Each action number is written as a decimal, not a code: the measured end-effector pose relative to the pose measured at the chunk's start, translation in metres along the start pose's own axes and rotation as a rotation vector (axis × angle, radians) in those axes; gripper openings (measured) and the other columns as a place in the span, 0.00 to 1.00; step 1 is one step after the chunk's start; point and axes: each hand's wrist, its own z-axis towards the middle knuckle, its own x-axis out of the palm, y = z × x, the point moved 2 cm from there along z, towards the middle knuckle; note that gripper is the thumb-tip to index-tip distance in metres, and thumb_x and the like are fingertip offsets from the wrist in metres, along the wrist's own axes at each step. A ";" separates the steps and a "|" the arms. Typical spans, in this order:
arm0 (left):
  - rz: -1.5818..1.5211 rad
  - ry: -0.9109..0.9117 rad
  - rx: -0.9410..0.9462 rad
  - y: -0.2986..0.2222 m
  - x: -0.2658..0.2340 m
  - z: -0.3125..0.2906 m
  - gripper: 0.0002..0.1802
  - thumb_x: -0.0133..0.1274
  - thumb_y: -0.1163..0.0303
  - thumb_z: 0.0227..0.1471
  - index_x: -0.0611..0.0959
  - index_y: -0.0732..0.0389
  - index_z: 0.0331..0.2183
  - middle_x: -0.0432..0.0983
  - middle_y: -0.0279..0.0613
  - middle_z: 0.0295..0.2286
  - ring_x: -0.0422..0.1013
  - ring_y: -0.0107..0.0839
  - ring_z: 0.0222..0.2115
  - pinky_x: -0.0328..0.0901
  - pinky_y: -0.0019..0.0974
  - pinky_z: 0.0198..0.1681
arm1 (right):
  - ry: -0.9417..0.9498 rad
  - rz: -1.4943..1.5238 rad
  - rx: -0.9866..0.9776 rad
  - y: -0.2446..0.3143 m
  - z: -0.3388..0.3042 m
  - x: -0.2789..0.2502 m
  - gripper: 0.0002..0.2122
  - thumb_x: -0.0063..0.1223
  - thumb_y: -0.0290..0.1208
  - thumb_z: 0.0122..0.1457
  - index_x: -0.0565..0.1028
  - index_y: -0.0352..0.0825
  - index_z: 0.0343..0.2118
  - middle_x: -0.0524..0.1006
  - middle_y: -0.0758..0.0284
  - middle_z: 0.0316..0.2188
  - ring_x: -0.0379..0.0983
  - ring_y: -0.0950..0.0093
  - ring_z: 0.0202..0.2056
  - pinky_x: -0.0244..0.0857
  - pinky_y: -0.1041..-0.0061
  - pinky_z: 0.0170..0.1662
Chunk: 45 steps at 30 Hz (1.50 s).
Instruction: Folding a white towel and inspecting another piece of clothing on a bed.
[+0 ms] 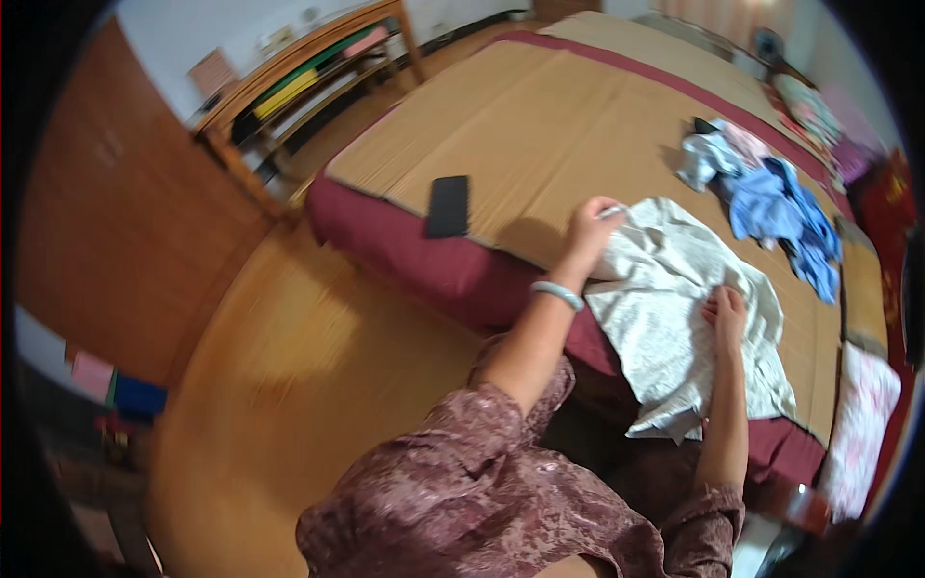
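A white cloth with a faint pattern, perhaps a garment (665, 299), lies rumpled over the near edge of the bed, its lower part hanging down. My left hand (593, 229) is closed on its far left corner, fingers pinched together. A pale bangle (558, 294) circles my left wrist. Further right, my right hand (727, 313) rests on the middle right of the cloth with its fingers curled into a fold. Part of those fingers is hidden by the hand itself.
A tan mat (540, 116) covers the bed over a dark red sheet (414, 246). A black phone-like slab (449, 206) lies left of my hands. Heaped blue and pink clothes (766, 197) sit at right. Near them is a floral pillow (858, 429). A wooden rack (318, 43) stands beyond.
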 end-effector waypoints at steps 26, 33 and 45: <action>-0.089 0.478 -0.041 -0.022 0.069 -0.044 0.08 0.57 0.77 0.50 0.76 0.65 0.34 0.77 0.38 0.28 0.72 0.20 0.30 0.66 0.24 0.32 | 0.224 -0.111 -0.523 0.087 -0.070 0.068 0.14 0.60 0.29 0.55 0.74 0.30 0.43 0.77 0.65 0.37 0.72 0.83 0.26 0.67 0.84 0.29; -0.166 0.642 -0.146 -0.032 0.071 -0.051 0.12 0.59 0.76 0.50 0.76 0.65 0.38 0.76 0.35 0.32 0.71 0.20 0.34 0.67 0.24 0.39 | 0.231 0.001 -0.332 0.085 -0.064 0.054 0.06 0.56 0.24 0.56 0.76 0.31 0.37 0.77 0.72 0.27 0.71 0.85 0.28 0.65 0.85 0.29; 0.176 0.710 -0.182 -0.019 0.052 -0.040 0.15 0.61 0.77 0.47 0.76 0.66 0.38 0.77 0.35 0.29 0.72 0.21 0.32 0.67 0.26 0.37 | -0.074 0.274 -0.115 0.062 -0.031 0.000 0.04 0.55 0.29 0.57 0.75 0.39 0.35 0.75 0.77 0.26 0.69 0.88 0.24 0.57 0.88 0.24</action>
